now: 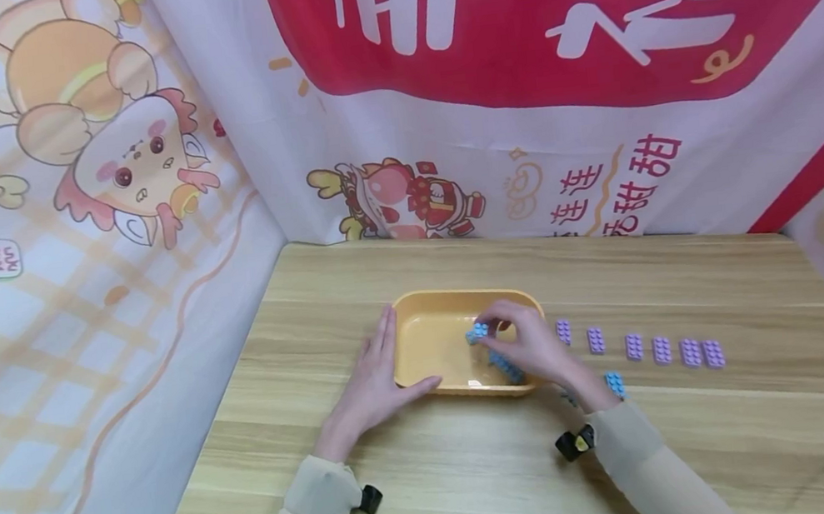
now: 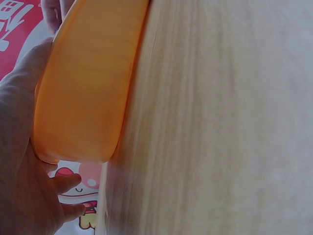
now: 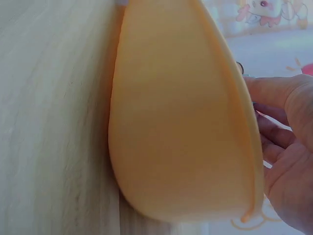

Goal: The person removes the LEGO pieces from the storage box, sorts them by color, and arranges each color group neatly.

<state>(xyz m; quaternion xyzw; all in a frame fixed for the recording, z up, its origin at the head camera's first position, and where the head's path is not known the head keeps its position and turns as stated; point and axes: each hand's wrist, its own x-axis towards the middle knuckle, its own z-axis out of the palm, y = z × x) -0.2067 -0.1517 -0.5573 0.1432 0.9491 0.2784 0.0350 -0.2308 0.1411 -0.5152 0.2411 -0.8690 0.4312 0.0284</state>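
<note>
In the right hand (image 1: 530, 344), pinched a light-blue studded plastic brick (image 1: 476, 333) over the yellow oblong plastic tray (image 1: 427, 341). Left of the pinch, braced it with the straight-fingered left hand (image 1: 373, 385); likely needed light pressure.

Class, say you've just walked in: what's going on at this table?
A person's right hand pinches a blue brick over the yellow tray, while the left hand rests against the tray's left end. What look like more blue bricks lie inside, partly hidden. Six purple bricks sit in a row on the table to the right, with another blue brick nearer the person.
</note>
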